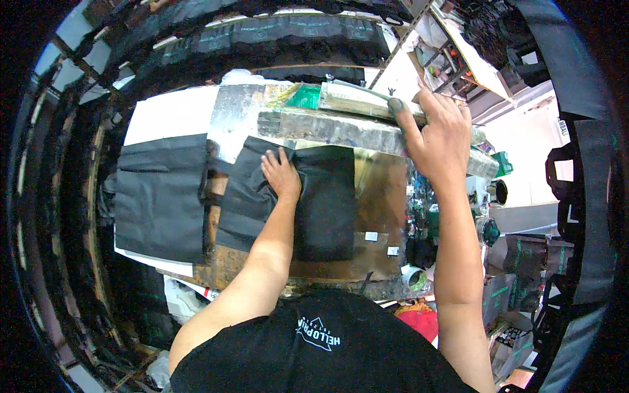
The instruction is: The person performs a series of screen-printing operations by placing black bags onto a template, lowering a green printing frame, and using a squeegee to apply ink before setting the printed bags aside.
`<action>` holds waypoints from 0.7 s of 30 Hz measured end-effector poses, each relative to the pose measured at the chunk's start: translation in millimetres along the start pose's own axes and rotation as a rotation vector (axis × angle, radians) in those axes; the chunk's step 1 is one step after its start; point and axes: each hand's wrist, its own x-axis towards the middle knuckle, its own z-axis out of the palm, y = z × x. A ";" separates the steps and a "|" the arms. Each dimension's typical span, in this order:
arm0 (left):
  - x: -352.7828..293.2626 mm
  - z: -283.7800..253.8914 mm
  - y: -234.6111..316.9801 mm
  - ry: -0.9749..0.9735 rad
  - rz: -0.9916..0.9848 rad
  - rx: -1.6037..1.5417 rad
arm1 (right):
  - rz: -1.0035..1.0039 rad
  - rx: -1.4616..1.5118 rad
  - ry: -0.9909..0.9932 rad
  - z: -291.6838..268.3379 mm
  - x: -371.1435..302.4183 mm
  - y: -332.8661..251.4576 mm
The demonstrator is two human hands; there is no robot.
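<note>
My left hand (282, 177) lies flat, fingers spread, on a black fabric sheet (246, 196). That sheet overlaps another black piece (324, 203) on its right. Up at the right, my right hand (445, 134) is at a worn wooden frame (334, 129), which looks like a printing screen tilted up on edge. Its thumb rests along the bar and the fingers curl over the top; part of the grip is hidden. A green patch (304, 96) shows beside the frame. Further left, a separate black fabric sheet (160, 203) lies on a white board (171, 116).
The brown work board (383, 216) carries small white squares (371, 236). To its right stand a paint-stained open can (414, 278) and a dark round container (488, 231). Racks hung with printed black sheets (288, 36) surround the bench. A shelf (452, 62) holds clutter.
</note>
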 end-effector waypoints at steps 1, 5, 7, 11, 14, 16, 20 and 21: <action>1.5 1.5 -9.3 -0.003 0.062 -0.108 | 0.006 -0.007 -0.022 -0.9 0.2 -1.4; 11.2 -12.1 -30.7 0.037 0.140 -0.290 | 0.000 0.008 -0.001 -2.7 0.8 0.5; 8.6 -21.8 -29.1 0.018 0.109 -0.270 | -0.003 0.010 0.007 0.0 1.3 1.4; 16.3 -27.3 -25.9 -0.077 -0.005 -0.178 | 0.004 -0.010 -0.003 -1.3 2.2 -0.6; 24.8 -20.5 -27.0 0.023 -0.074 -0.187 | -0.023 -0.004 0.051 1.8 2.9 -0.8; 25.8 -21.6 -26.7 0.023 -0.066 -0.208 | -0.004 0.012 0.035 -0.2 1.4 0.6; 24.5 -34.6 -11.4 -0.067 -0.129 -0.219 | 0.028 0.010 0.011 0.9 -1.2 2.4; 22.7 -35.1 -9.8 0.014 -0.116 -0.210 | 0.018 -0.009 0.016 1.3 0.6 -0.1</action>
